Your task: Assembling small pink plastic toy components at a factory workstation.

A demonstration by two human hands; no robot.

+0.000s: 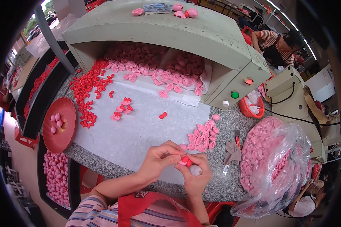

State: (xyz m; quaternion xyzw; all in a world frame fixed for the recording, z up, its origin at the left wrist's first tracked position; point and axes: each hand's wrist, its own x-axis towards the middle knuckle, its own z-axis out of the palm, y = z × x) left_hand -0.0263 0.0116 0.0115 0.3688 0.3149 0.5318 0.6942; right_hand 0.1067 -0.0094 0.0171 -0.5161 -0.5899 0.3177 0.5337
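Red-and-pink piece (185, 161) is pinched btwn the worker's two hands, just above the near edge of the white sheet (140, 121). From where I'm standing, L hand (155, 160) has thumb + index closed on it from one side; R hand (197, 178) meets it from the other, fingers curled in, next to no gap. Whitish bit (195, 170) shows at the R fingers, can't tell what it is.

Just beyond, pink shells (202, 137) sit in a loose heap on the sheet's R side. Red bits (88, 85) are spread thick along the far L, w/ a few red + pink bits mid-sheet. More pink shells fill the mouth of the grey-green metal housing (159, 28) at the back, w/ a green button (235, 94) on its R side.

L edge of the speckled counter (216, 181): red dish (71, 130) w/ a few pink pcs. R side: grey cloth (232, 152) nr a red-handled brush (237, 139), then a big clear bag (291, 142) full of pink pcs.
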